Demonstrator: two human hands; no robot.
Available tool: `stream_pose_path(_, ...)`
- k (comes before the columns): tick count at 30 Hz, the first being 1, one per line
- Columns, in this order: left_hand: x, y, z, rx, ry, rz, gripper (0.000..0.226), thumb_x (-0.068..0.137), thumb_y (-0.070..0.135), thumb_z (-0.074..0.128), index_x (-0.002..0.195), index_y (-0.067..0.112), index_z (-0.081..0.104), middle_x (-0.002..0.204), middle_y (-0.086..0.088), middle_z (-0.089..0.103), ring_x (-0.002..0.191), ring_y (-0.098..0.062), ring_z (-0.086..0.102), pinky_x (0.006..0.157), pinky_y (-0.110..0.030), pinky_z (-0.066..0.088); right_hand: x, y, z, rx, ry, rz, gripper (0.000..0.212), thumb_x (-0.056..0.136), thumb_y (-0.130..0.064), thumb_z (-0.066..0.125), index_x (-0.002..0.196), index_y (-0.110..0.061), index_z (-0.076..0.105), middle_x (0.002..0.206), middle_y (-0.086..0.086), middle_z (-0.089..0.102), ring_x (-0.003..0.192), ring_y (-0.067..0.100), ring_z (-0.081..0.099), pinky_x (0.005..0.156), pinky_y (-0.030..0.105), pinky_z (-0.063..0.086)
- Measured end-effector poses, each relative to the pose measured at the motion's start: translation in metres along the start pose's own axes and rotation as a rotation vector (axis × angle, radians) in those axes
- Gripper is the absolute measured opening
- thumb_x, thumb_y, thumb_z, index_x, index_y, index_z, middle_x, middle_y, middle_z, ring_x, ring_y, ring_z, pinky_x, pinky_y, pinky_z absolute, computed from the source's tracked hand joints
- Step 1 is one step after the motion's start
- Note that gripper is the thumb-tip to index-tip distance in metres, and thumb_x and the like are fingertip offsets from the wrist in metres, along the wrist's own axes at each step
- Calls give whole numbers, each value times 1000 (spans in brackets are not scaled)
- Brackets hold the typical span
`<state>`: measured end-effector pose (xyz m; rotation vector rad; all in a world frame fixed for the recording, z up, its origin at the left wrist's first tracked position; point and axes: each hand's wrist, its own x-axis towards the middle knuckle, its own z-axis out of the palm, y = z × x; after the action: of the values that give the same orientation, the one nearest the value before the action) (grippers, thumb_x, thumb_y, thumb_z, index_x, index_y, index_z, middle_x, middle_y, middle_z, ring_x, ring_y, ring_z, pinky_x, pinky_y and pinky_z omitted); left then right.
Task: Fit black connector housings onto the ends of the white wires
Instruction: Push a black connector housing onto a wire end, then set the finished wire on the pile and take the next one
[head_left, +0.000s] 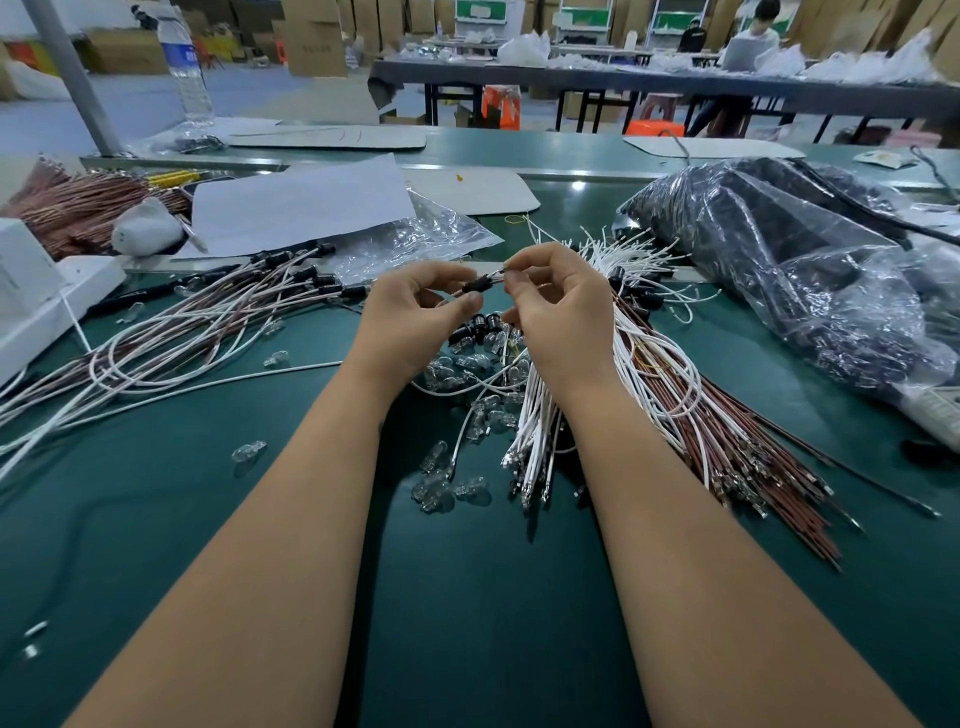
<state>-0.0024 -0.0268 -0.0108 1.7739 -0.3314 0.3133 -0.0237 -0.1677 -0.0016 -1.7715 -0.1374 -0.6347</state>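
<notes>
Both hands up over the dark green tabletop (218, 519): left hand (410, 317) pinches the small black plastic connector housing (477, 285), long axis tilted up-right, right hand (556, 306) pinching the thin white wire (500, 274) entering it.

Your bench mat (208, 519): dark green.
Your thin loose wires (540, 441): white, beside reddish-brown ones.
Small plastic connector housing (475, 285): black.
Little glass bulbs (441, 483): clear.
</notes>
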Motion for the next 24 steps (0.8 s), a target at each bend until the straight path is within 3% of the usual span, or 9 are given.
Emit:
stream_pose_path(4,0,0,-1,0,-9,-16,17,84,7,71,90,23,70,81,-9,70,70,-11,61,71,-26,51,0,-1,0,8,9,-16,29,89,-7,64,76,-33,60,79,2,63,72,31,66,61,34,54)
stream_pose_path(8,1,-1,-3,3,-14,-70,23,84,-2,60,92,17,69,78,0,67,65,-6,59,71,-26,53,0,1,1,21,14,10,30,89,-8,63,75,-34,59,77,-3,61,75,33,66,64,37,54)
stream_pose_path(15,-1,-2,-1,44,3,-72,15,86,13,69,77,24,66,59,3,60,51,-7,49,53,-19,43,1,3,2,5,7,6,30,93,-8,58,76,-33,54,78,-1,58,73,36,65,58,31,50)
stream_pose_path(20,1,-3,0,17,-10,-39,13,86,12,69,78,21,67,68,-1,61,54,-7,51,58,-23,46,1,4,3,-29,-23,-8,31,94,-9,56,77,-35,53,80,-3,56,73,35,65,55,31,47)
stream_pose_path(24,3,-6,1,48,16,-1,17,87,9,67,77,22,66,66,-1,59,58,-10,49,56,-19,43,2,5,3,-41,-25,-25,24,91,-9,60,80,-31,58,77,-8,58,76,28,66,64,34,54)
